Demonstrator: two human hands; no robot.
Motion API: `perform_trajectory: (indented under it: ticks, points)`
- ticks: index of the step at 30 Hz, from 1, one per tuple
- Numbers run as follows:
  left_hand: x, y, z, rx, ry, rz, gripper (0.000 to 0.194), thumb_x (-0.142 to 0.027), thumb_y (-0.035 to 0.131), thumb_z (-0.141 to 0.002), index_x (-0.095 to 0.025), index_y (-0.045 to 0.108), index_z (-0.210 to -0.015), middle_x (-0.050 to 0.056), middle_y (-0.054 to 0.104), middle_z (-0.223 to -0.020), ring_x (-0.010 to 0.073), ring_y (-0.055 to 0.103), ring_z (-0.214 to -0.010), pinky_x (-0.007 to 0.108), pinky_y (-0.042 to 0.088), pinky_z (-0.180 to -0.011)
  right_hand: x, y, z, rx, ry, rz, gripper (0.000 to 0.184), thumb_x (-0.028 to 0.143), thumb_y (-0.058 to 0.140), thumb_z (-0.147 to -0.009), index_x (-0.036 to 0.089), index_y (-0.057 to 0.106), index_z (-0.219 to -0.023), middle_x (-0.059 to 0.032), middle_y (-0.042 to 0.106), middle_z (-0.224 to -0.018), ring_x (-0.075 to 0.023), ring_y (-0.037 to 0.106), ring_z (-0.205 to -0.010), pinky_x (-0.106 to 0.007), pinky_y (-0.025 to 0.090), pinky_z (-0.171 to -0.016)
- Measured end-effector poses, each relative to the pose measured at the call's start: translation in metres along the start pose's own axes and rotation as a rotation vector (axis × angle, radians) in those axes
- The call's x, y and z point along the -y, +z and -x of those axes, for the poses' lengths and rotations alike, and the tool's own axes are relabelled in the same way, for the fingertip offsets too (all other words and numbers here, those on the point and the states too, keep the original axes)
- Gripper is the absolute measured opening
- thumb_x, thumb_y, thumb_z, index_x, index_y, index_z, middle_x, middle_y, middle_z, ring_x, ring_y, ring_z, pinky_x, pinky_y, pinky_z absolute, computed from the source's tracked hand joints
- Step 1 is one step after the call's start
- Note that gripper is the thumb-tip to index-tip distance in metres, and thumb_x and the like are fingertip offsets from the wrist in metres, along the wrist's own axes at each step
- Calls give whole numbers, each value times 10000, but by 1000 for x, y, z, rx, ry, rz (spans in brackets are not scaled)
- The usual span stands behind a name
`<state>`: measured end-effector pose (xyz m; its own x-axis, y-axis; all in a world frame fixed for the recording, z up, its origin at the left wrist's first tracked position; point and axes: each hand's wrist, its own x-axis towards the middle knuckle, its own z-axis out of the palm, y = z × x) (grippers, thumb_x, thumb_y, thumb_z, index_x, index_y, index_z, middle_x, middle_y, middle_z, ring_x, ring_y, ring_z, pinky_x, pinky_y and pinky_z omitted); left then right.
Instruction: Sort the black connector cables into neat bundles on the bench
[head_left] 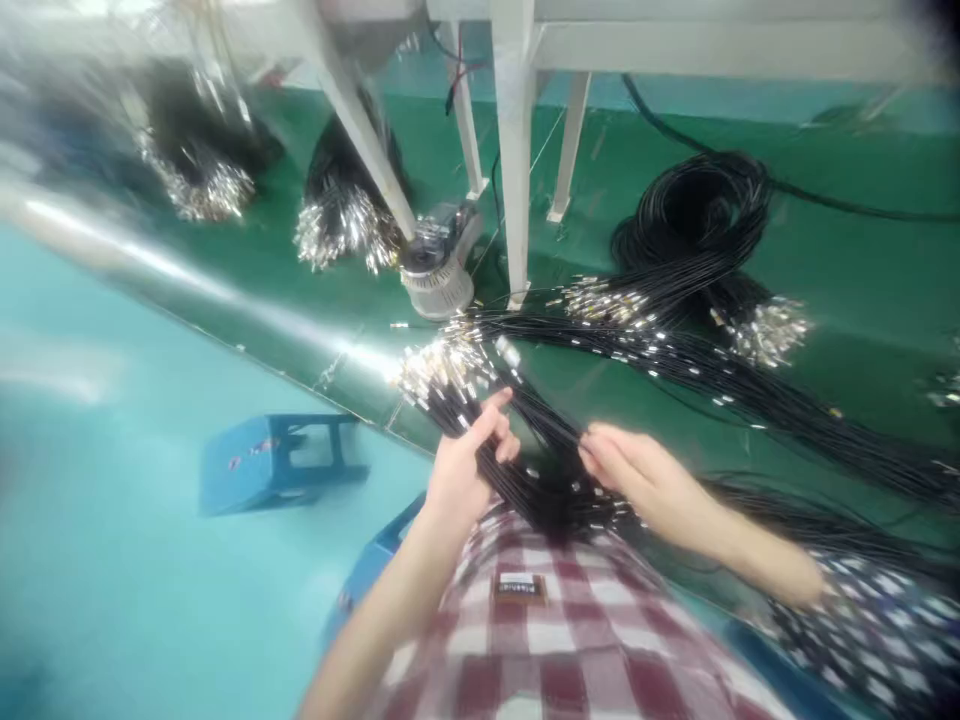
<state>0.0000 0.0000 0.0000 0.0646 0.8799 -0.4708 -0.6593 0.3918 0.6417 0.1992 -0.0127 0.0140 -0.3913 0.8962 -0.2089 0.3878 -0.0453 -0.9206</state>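
In front of my lap lies a bundle of thin black cables, its ends tipped with shiny metal and whitish connectors. My left hand is closed around this bundle just below the tips, one finger stretched out toward the connectors. A second strand group of black cables runs from the tips down to the right. My right hand pinches black cable there with thumb and fingers together; how many cables it holds is hidden. Both bundles rest on the green bench top.
Along the green surface lies another long cable bundle. A coiled bundle sits behind it. A white spool-like device stands beside white frame posts. More tipped bundles lie left. A blue stool is on the floor.
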Motion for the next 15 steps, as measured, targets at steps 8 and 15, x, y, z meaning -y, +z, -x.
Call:
perform_trajectory:
  ticks: [8, 15]
  points:
    - [-5, -14, 4, 19, -195, -34, 248, -318, 780, -711, -113, 642, -681, -20, 506, -644, 76, 488, -509, 238, 472, -527, 10, 38, -30, 220, -135, 524, 278, 285, 353, -1007, 185, 566, -860, -25, 633, -739, -145, 538, -624, -270, 314, -603]
    - [2, -35, 6, 30, -82, 53, 311, -340, 694, -809, -135, 574, -608, 29, 616, -812, 160, 610, -832, 316, 491, -889, -36, -2, -34, 404, -284, 479, 321, 367, 369, -1012, 192, 630, -952, -47, 661, -890, -168, 585, -867, -310, 393, -831]
